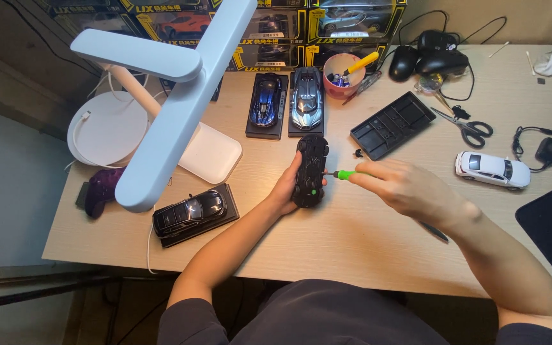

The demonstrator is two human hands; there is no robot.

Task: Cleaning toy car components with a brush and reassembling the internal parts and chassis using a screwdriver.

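A black model car (310, 167) lies upside down on the wooden desk (352, 236), its underside facing up. My left hand (287, 187) grips it from the left side and holds it steady. My right hand (407, 187) holds a small screwdriver with a green handle (345, 174), its tip touching the car's underside near the right edge. A tiny dark part (358, 153) lies on the desk just above the screwdriver.
A black display base (393, 124), scissors (469, 128) and a white model car (492, 169) lie to the right. Blue (266, 102), silver (306, 97) and black (190, 213) model cars sit on bases. A white desk lamp (174, 96) overhangs the left; a pink cup (342, 75) holds tools.
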